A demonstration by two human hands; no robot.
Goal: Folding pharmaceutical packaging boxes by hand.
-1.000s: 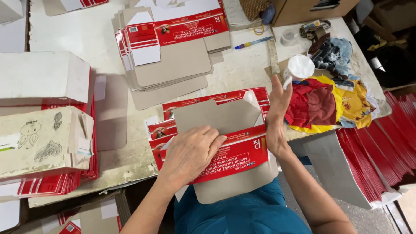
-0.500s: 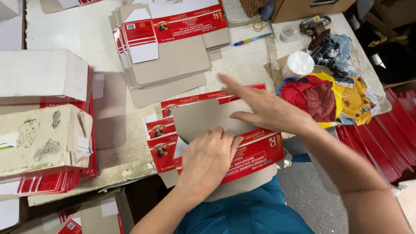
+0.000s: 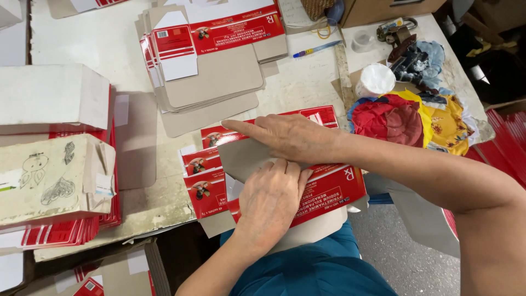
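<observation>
A packing workshop is showing here: stacks of flat red-and-white carton blanks (image 3: 211, 60) are covering a worn worktable (image 3: 307, 82), with cloth scraps (image 3: 408, 118) piling alongside.

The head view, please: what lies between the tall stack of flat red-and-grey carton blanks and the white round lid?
In the head view, between the stack of flat red-and-grey carton blanks and the white round lid lies a blue pen on bare tabletop.

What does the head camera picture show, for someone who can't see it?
Two hands, left hand and right hand, press on a flat red carton on a table. Behind it lie a stack of cartons and colourful rags.
</observation>
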